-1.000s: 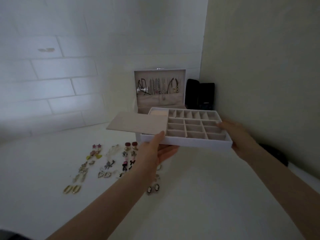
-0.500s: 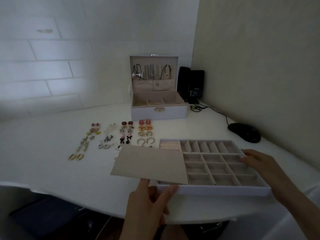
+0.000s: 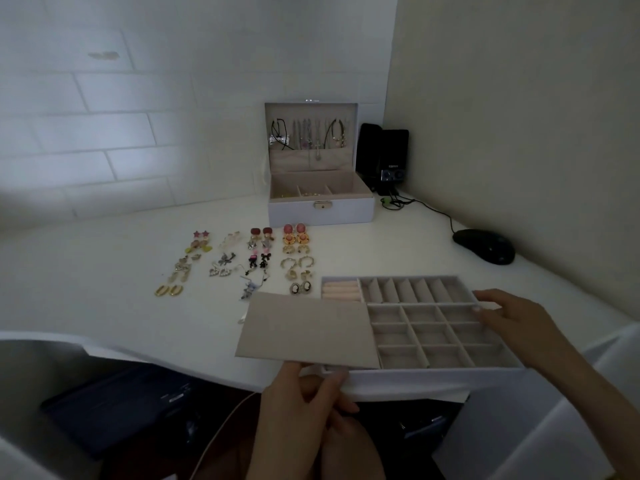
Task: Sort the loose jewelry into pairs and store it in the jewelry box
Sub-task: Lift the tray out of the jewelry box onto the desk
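Observation:
A white compartment tray [image 3: 429, 377] with grey dividers sits at the table's near edge, a beige flap [image 3: 304, 329] lying over its left part. My left hand [image 3: 308, 407] grips the tray's front left edge, thumb on top. My right hand [image 3: 512, 318] holds the tray's right side, fingers over the rim. The open white jewelry box [image 3: 320, 211] stands at the back, necklaces hanging in its lid. Several pairs of earrings [image 3: 256, 258] lie in rows on the white table [image 3: 104, 271] left of the tray.
A black computer mouse [image 3: 485, 245] with its cable lies at the right. Black speakers [image 3: 388, 157] stand beside the box in the corner. Walls close off the back and right. A dark bag [image 3: 131, 407] sits below the table's front edge.
The tray came away from the jewelry box and toward me, down to the table's near edge. Both hands stayed on it.

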{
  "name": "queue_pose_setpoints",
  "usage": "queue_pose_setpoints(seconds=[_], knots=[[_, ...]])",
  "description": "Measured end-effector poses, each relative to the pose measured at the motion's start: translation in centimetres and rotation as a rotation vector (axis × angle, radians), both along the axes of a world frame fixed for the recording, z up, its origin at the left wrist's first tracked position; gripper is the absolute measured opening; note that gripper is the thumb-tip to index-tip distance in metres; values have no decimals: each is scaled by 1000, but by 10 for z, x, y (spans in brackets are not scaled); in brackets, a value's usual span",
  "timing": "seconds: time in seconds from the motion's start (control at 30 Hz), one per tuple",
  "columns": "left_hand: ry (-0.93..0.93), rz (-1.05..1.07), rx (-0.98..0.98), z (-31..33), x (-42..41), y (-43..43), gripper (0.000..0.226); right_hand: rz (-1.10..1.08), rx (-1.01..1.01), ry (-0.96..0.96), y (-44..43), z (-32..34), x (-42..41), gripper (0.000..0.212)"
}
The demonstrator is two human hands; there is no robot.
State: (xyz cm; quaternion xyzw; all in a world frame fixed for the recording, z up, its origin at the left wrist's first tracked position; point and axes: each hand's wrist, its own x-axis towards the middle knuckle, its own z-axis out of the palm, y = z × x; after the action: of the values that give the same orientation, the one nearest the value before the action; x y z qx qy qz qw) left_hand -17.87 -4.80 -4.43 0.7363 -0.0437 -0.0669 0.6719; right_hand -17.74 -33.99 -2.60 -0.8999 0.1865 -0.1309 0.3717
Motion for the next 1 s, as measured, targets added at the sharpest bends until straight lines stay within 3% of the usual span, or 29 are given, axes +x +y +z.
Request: queue_pose_setpoints(seconds=[0.07,0.13,0.2,0.3,0.37,0.43,0.53,0.7,1.0], knots=[[74,22,-130,7,-1,1,13,-6,-27,29,-2,1,2,15],[131,95,-226,9,1,6,23,-11,-36,43,-3,3,4,17],[130,204,-243,11,6,14,26,-11,-83,41,-5,4,6,20],[70,347,-230,13,13,29,9,1,-165,12,-6,5,8,28],[-50,396,-60,9,17,38,26,4,-203,-56,-6,6,9,35],[-245,401,298,6,20,45,42,6,-244,-165,-4,9,11,36],[-467,393,577,8,26,50,35,72,-259,-275,9,18,18,25],[-649,269,692,10,37,51,15,297,-246,-212,46,31,36,17],[-682,199,652,11,59,54,32,500,-361,-116,85,30,58,13]])
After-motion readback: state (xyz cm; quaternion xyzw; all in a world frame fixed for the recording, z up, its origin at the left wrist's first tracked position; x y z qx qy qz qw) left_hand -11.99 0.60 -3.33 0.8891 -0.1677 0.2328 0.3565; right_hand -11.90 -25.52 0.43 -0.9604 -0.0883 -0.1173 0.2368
